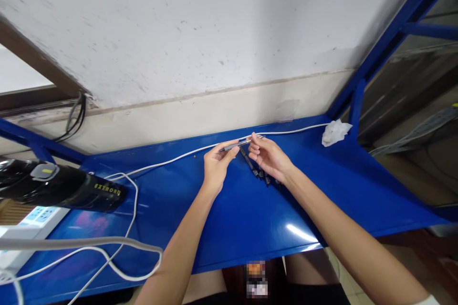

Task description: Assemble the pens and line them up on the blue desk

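Observation:
A slim pen [243,142] with a grey grip is held nearly level between my two hands, above the blue desk. My left hand [216,164] pinches its grip end between thumb and fingers. At the other end, the fingertips of my right hand [268,156] close on the shiny barrel. Just below, several dark pens [251,164] lie on the desk, partly covered by my right hand and wrist. A white cable [186,155] runs along the desk behind both hands.
On the left stand a black bottle [82,190] and a white power strip [41,217], with white cables looping near my left forearm. Crumpled tissue [335,132] lies at the back right. The wall [214,57] bounds the blue desk [243,228]; blue frame posts [358,100] rise at the side.

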